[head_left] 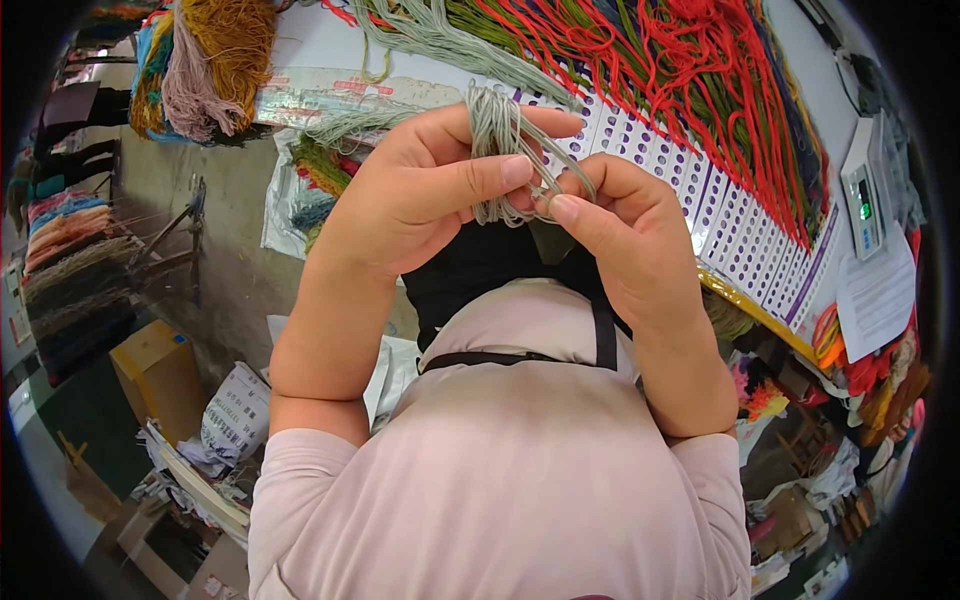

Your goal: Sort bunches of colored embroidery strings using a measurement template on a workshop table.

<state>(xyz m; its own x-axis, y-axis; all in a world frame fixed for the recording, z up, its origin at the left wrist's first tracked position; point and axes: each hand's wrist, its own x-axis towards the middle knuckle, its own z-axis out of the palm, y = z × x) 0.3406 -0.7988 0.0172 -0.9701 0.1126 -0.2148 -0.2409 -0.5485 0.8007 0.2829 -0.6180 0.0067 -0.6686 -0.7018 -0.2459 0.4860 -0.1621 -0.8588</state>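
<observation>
Left fingers [488,179] grasp grey yarn coil [490,125]; right fingers [592,222], just beside, pinch part of it; even tension likely prevents tangles.

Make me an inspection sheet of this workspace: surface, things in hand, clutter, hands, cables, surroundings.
Surface: white table, with rows of punched cards
Things in hand: grey yarn, looped in a bundle
Clutter: red yarn spread over the cards; digital scale and paper sheet at right
Hands: left hand has the loops around its fingers; right hand pinches strands
Cables: apparently one thin dark cable near the scale
Surroundings: cardboard box and yarn rack at left
</observation>
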